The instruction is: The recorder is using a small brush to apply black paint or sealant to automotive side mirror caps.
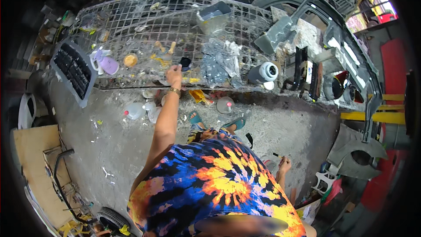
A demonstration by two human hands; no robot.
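My left hand (174,75) reaches over the near edge of the wire-grid table, fingers closed at the left rim of a small dark cup (186,62). Low at the right, away from the table, my right hand (285,164) is closed around a thin brush-like tool (277,155) with a dark end; its exact kind is too small to tell. Left of the cup are two pale wooden-looking pieces (172,47) and an orange-yellow round container (130,60). Crumpled grey plastic (215,63) lies to its right.
The paint-spattered grid table (131,22) also bears a purple spray bottle (107,64), a grey-white jar (263,73) and an open container (214,16). Dark car parts (305,72) crowd its right end. Clear jugs (135,111) stand on the floor near my feet. A fender (351,149) leans at the right.
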